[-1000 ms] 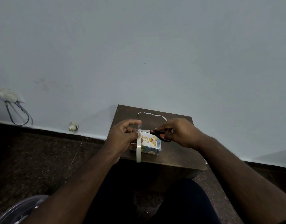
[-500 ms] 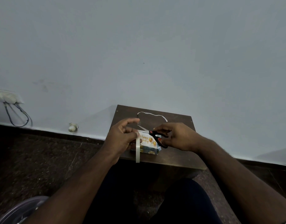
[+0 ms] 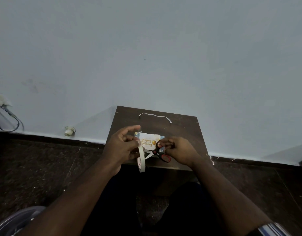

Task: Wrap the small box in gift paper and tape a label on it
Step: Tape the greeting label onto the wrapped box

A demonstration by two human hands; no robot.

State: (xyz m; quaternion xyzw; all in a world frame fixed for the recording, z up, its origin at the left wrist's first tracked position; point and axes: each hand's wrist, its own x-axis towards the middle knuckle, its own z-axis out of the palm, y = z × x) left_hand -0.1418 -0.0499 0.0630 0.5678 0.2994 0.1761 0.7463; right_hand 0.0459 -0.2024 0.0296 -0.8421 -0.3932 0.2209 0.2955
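Head view: left hand point(image 3: 122, 147) is gripping the tape roll point(image 3: 141, 157); right hand point(image 3: 178, 151) is gripping the scissors point(image 3: 159, 153).
Box: wrapped box point(image 3: 149, 142) is sitting on the worktop point(image 3: 181, 126), just beyond both grips.
Risk: the cut strip, too faint to see, may be curling and sticking to itself.

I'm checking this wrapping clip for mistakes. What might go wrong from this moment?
1. The scissors hang from the right hand, blades pointing toward the left hand; a nick seems possible.
2. The tape roll dangles off the left hand beyond the table edge; it may slip and drop.
3. The box is held by neither hand, so it could slide when tape is pressed on.
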